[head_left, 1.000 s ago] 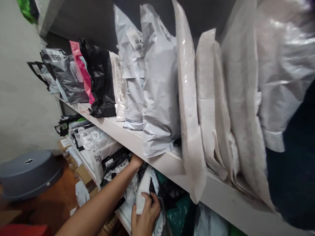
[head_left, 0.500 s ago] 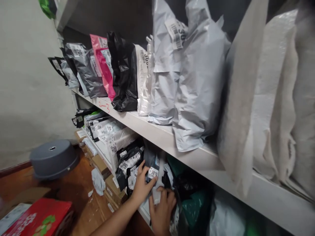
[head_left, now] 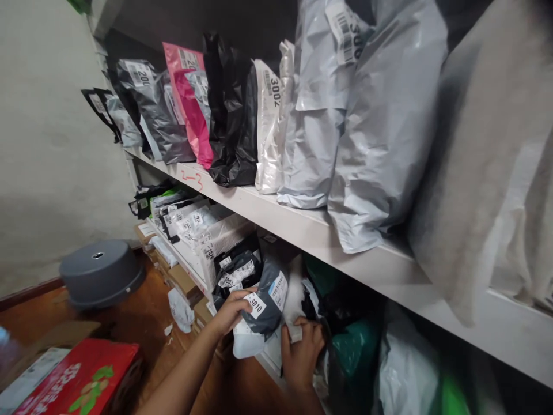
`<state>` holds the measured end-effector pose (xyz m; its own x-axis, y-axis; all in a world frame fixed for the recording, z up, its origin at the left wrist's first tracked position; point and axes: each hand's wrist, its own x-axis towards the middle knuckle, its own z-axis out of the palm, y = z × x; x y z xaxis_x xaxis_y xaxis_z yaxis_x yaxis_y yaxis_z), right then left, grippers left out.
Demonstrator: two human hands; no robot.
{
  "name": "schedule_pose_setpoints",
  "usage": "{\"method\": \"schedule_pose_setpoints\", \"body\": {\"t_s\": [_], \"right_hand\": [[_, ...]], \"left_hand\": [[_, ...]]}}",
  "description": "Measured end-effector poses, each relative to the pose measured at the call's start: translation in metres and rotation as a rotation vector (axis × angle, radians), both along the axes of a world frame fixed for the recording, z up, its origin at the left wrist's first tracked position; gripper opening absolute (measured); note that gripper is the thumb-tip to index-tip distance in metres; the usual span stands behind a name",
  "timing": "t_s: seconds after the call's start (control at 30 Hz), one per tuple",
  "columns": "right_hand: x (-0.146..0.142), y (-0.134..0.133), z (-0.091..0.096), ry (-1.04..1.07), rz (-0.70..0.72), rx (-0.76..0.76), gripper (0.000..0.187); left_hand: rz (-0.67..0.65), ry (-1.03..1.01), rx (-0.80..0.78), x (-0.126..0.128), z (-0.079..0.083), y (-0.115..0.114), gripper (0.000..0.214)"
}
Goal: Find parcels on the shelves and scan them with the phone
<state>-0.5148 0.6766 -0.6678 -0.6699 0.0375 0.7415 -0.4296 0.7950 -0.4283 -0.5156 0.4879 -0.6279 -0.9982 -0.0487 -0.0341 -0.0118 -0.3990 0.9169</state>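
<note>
My left hand (head_left: 233,313) grips the edge of a dark grey parcel bag (head_left: 271,316) bearing a white "3010" label; its fingertips are partly hidden behind the bag. The bag tilts out over the front of the lower shelf. Just to the right, my right hand (head_left: 303,353) has its thumb and bent fingers around the lower end of a whitish parcel (head_left: 294,293). Left of the grey bag stand dark parcels, one labelled "3003" (head_left: 228,280). A pale bag (head_left: 248,344) shows below the grey bag.
Above my hands runs the upper shelf edge (head_left: 233,199), lined with grey, pink, black and white parcel bags. Green bags (head_left: 352,349) fill the lower shelf on the right. A grey upturned tub (head_left: 101,274) and a red box (head_left: 86,374) are on the floor at left.
My left hand has drawn the "3010" bag outward and to the left, showing more of it. My right hand remains at the whitish parcel. The view has shifted slightly.
</note>
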Motion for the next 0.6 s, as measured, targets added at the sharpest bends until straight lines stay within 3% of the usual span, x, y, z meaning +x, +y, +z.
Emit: {"method": "schedule_pose_setpoints", "body": {"t_s": [0.07, 0.2, 0.27, 0.4, 0.53, 0.6], "right_hand": [[0.001, 0.0, 0.0, 0.007, 0.008, 0.004, 0.016], [0.002, 0.002, -0.001, 0.001, 0.01, 0.012, 0.014], [0.002, 0.004, 0.0, -0.008, 0.012, 0.01, 0.012], [0.002, 0.002, 0.004, 0.0, 0.012, -0.008, 0.007], [0.003, -0.001, 0.007, -0.016, -0.015, 0.021, 0.01], [0.003, -0.001, 0.007, -0.022, -0.002, 0.044, 0.014]], "left_hand": [[0.091, 0.039, -0.08, 0.004, -0.002, 0.014, 0.02], [0.351, 0.206, -0.504, 0.014, -0.012, 0.044, 0.02], [0.267, 0.216, -0.559, 0.015, -0.017, 0.041, 0.017], [-0.018, 0.057, -0.421, 0.008, -0.021, 0.005, 0.017], [-0.015, 0.018, -0.419, 0.011, -0.021, -0.008, 0.009], [0.127, 0.127, -0.538, 0.022, -0.027, -0.001, 0.013]]}}
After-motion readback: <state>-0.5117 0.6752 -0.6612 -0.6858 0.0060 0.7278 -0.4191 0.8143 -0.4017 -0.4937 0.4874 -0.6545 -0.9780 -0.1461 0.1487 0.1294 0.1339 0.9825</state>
